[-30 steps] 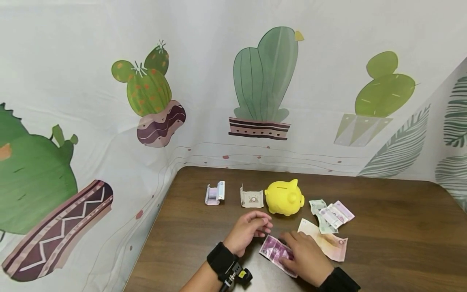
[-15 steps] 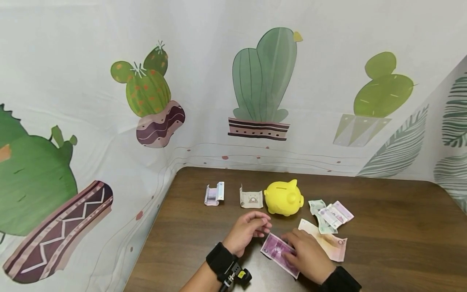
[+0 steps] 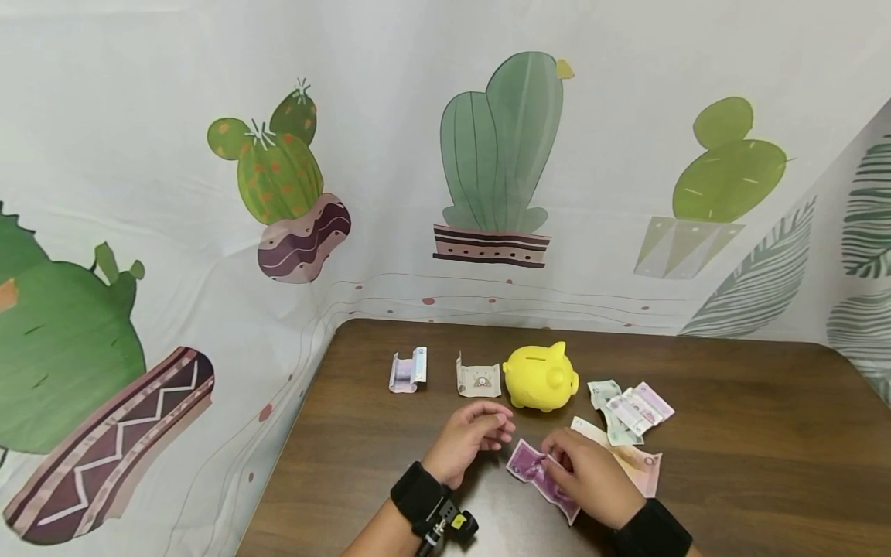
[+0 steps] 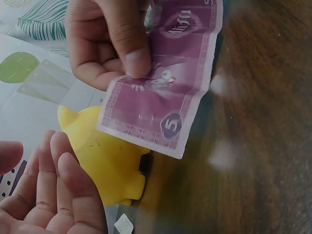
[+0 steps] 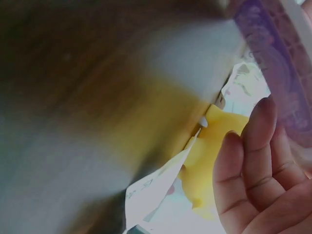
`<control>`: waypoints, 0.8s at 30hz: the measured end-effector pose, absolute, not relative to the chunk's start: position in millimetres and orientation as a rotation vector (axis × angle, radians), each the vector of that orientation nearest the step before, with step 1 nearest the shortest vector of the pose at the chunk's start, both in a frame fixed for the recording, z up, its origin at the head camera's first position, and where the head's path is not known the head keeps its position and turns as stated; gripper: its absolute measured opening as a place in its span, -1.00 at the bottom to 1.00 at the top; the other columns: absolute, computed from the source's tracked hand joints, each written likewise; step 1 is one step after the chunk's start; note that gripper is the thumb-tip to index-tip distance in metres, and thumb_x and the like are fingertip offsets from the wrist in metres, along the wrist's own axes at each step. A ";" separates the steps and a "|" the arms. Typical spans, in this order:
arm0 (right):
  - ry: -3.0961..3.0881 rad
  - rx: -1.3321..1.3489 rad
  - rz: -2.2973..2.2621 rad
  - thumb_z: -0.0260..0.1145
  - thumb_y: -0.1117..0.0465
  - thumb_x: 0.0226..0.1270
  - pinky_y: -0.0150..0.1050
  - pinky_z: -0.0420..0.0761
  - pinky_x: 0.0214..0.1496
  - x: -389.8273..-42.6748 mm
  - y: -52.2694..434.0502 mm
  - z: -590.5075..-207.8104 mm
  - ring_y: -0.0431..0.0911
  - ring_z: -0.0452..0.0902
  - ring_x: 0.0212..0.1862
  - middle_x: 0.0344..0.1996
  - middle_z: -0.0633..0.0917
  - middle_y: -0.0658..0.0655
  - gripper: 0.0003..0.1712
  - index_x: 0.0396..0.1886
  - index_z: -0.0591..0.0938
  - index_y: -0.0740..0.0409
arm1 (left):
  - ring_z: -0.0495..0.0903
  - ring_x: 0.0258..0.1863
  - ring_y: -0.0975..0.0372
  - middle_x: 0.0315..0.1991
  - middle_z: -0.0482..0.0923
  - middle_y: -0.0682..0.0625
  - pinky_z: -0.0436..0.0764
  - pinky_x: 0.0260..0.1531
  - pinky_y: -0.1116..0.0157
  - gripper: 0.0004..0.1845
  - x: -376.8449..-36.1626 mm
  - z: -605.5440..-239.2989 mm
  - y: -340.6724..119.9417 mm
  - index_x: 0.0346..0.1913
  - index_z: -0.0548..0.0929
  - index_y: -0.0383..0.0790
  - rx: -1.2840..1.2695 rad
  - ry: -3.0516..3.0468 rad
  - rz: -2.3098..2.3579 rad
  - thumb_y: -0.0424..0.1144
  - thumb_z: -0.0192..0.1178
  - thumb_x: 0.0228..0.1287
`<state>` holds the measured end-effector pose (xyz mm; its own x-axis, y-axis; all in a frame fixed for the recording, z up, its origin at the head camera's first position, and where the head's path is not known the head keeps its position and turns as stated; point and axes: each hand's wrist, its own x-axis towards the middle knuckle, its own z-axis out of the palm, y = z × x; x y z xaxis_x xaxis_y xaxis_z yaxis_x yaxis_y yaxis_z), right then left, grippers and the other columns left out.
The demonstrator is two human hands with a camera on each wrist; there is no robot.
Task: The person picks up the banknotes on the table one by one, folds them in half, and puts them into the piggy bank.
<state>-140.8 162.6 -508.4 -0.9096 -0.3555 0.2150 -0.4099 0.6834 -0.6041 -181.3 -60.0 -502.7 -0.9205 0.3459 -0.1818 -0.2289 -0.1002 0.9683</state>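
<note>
We see the fingers and thumb of the right hand (image 3: 592, 480) pinched on the near end of the purple banknote (image 3: 539, 473); in the left wrist view the thumb (image 4: 127, 39) presses the paper against the curled fingers behind it. A second ago this hand lay flat on the note, which lay on the table; half a second ago it was much the same. Now the far end of the note has come up off the wood and the paper bends, its "5" corner hanging free in the left wrist view.

Just left of those fingers the left hand (image 3: 468, 442) rests on the table (image 3: 752, 456), palm turned up a little, fingers loosely curled and slightly apart, holding nothing. It has hardly moved across the three head views.

Under and to the right of the right hand lies a pink banknote (image 3: 640, 468), flat on the wood. Beyond the fingertips stands the yellow piggy bank (image 3: 541, 377), unmoved. To its right lies a small heap of green and pale notes (image 3: 629, 408); to its left a folded note (image 3: 479, 379) and, farther left, another folded one (image 3: 408, 370). Behind the table hangs a cloth printed with cactuses (image 3: 501, 147).
</note>
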 end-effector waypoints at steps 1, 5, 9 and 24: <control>-2.805 0.639 1.067 0.42 0.34 0.24 -0.46 0.41 -0.45 -141.8 163.8 -507.7 -0.45 0.32 -0.45 -0.50 0.47 -0.23 -0.77 -0.28 0.57 -0.07 | 0.67 -0.27 0.27 -0.24 0.69 0.04 0.63 -0.19 0.32 -0.73 -181.5 -502.6 -60.1 0.03 0.61 -0.36 0.128 1.798 2.078 -0.26 0.17 0.41; -2.792 0.619 1.144 0.40 0.33 0.29 -0.45 0.47 -0.41 -145.4 168.3 -504.9 -0.44 0.39 -0.41 -0.49 0.52 -0.22 -0.78 -0.28 0.57 -0.08 | 0.67 -0.28 0.28 -0.24 0.69 0.04 0.62 -0.20 0.34 -0.71 -181.9 -500.9 -60.9 0.05 0.58 -0.41 0.141 1.793 2.083 -0.26 0.16 0.41; -2.744 0.605 1.165 0.40 0.37 0.27 -0.41 0.56 -0.33 -147.1 170.4 -504.3 -0.44 0.45 -0.35 -0.45 0.57 -0.23 -0.75 -0.29 0.57 -0.09 | 0.66 -0.28 0.29 -0.21 0.69 0.00 0.61 -0.18 0.32 -0.68 -181.6 -498.7 -61.5 0.08 0.56 -0.45 0.154 1.797 2.084 -0.27 0.15 0.41; -2.545 0.491 1.354 0.37 0.38 0.31 -0.38 0.59 -0.28 -151.5 169.8 -500.8 -0.38 0.52 -0.32 -0.42 0.63 -0.17 -0.79 -0.25 0.58 -0.03 | 0.62 -0.23 0.25 -0.12 0.69 -0.12 0.60 -0.20 0.32 -0.66 -181.0 -497.1 -60.7 0.14 0.54 -0.41 0.106 1.812 2.098 -0.30 0.15 0.38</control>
